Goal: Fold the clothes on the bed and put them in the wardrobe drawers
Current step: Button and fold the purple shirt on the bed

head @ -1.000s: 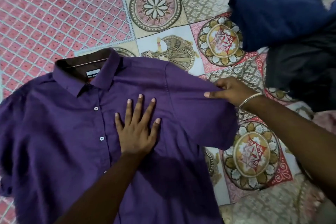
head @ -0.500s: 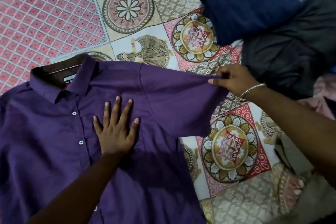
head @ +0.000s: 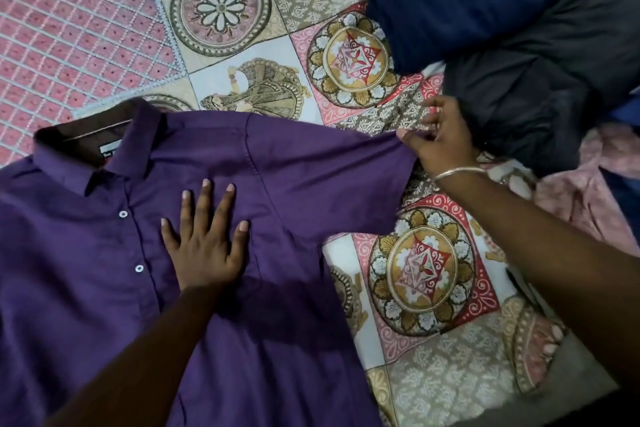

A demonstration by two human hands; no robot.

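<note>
Head view: looks steeply down, close over the bed (head: 242, 45)
Frame: shirt (head: 104, 270) lower left, both forearms entering from bottom

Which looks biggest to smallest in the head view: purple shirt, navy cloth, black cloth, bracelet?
1. purple shirt, partly cut off by the frame
2. navy cloth and black cloth: look alike, overlap, both cut off, so unranked
3. bracelet on the right hand

Purple shirt (head: 104, 253) flat under hands

Dim, warm indoor light; soft shadows beneath both arms, slight blur, wide-angle bending at the edges
</note>
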